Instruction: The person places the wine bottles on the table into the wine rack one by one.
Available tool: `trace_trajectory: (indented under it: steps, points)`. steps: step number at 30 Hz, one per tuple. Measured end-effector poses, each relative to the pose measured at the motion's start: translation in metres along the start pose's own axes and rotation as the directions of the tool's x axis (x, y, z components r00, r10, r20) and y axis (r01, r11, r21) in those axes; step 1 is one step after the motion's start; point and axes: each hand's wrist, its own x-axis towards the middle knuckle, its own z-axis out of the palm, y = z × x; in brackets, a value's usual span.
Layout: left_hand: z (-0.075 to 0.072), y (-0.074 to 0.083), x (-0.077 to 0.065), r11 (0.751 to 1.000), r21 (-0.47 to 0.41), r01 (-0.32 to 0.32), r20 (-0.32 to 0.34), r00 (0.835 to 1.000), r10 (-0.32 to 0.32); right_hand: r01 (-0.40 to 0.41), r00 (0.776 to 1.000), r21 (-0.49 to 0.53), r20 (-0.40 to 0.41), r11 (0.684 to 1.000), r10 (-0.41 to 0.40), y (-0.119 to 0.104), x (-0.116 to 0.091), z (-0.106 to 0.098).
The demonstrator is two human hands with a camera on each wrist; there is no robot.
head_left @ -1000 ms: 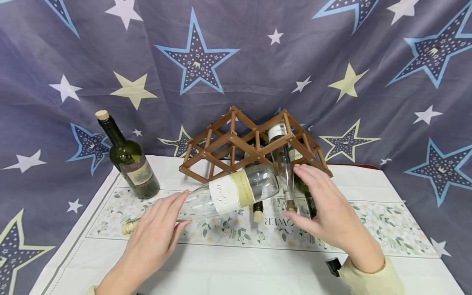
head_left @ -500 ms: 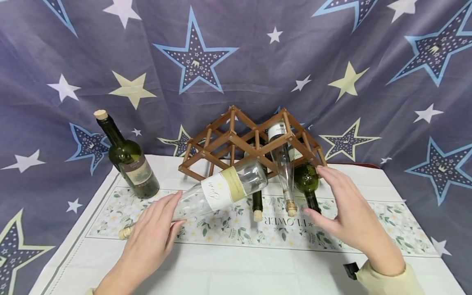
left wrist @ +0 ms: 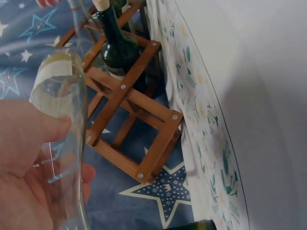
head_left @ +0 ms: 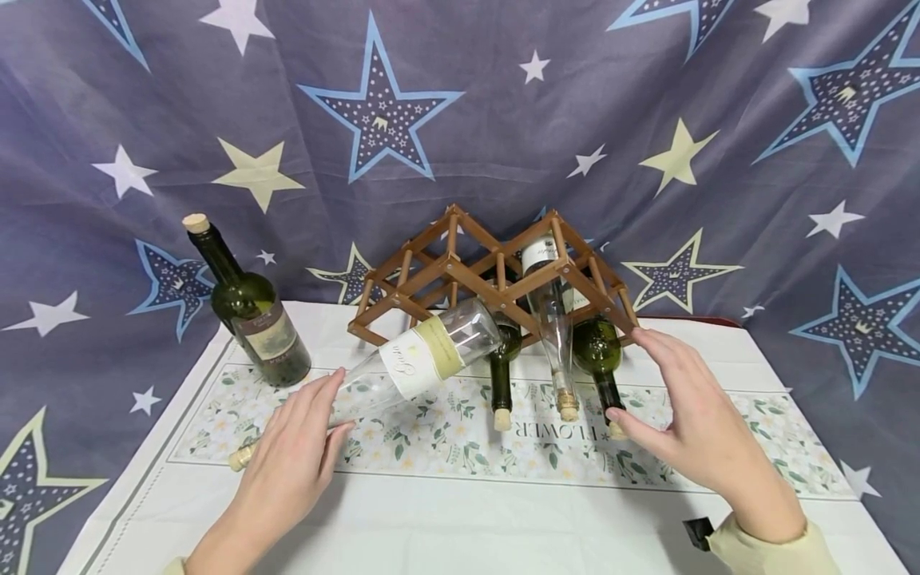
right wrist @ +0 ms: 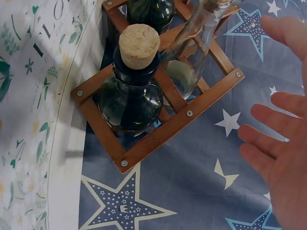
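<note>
My left hand (head_left: 291, 451) grips a clear glass wine bottle (head_left: 410, 366) by its neck and shoulder. The bottle lies slanted, its cork low at the left and its base up by the front of the wooden wine rack (head_left: 449, 267). In the left wrist view the thumb and fingertips wrap that glass. My right hand (head_left: 690, 419) is spread beside the rack's right end, holding nothing. Nearest to it is a green bottle (head_left: 598, 351) lying in the rack, neck outward. Another clear bottle (head_left: 553, 327) and a second dark green bottle (head_left: 501, 371) also lie there, corks toward me.
A corked green wine bottle (head_left: 262, 327) stands upright on the table's left side. Under the bottle necks runs a floral printed strip on the white tablecloth (head_left: 460, 523). Behind the rack hangs a star-patterned curtain (head_left: 460, 120).
My left hand and the clear bottle have moved left, with the bottle's base drawing away from the racked bottles. The right hand has shifted right, away from the clear bottle in the rack.
</note>
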Motion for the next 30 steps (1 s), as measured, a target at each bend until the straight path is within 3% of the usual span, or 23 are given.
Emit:
trace_trajectory:
  steps: [12,30]
  points:
    - [0.009,-0.006,-0.001,0.999,0.012,0.039,-0.002,0.999,-0.039,-0.113,0.991,-0.021,0.064,0.993,0.114,0.007,-0.009,-0.005]
    - [0.015,-0.003,-0.001,0.994,0.022,0.102,0.007,0.995,-0.103,-0.137,0.989,-0.025,0.059,0.990,0.138,0.010,-0.013,-0.010]
